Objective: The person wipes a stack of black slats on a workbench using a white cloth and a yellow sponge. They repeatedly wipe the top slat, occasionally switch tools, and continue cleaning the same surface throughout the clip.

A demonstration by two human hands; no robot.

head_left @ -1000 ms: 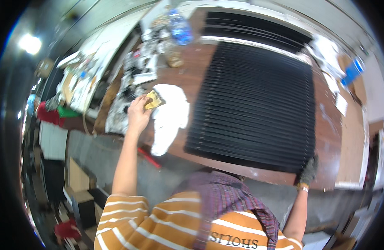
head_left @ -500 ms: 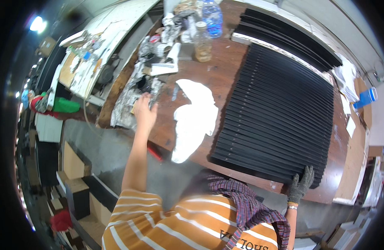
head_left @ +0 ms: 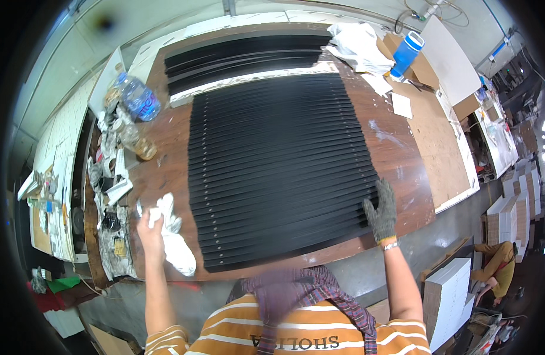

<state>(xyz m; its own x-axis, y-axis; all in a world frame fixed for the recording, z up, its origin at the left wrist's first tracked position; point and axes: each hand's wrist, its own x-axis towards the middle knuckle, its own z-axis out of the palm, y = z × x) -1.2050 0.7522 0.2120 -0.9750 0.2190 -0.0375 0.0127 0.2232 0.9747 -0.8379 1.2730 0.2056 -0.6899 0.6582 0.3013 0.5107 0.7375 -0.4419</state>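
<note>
A broad array of black slats (head_left: 278,165), laid side by side with small pale marks along both ends, covers the middle of the brown table (head_left: 397,160). My right hand (head_left: 381,213), in a grey knit glove, lies at its near right edge with thumb and fingers apart. Left of the slats, a crumpled white cloth (head_left: 179,251) is bunched near the table's front edge. My bare left hand (head_left: 149,234) has its fingers pinched on a white part of this cloth; the fingertips are partly covered.
Another stack of black slats (head_left: 249,56) lies at the back behind a pale strip (head_left: 184,97). A blue-labelled water bottle (head_left: 139,97) and a jar (head_left: 136,142) stand at left. A blue tumbler (head_left: 407,56) stands back right. Someone bends over (head_left: 498,269) at far right.
My view has turned to the right. My left hand has gone from the cluttered left edge to the white cloth and gripped it. My gloved right hand stays at the slats' right edge, slightly farther up.
</note>
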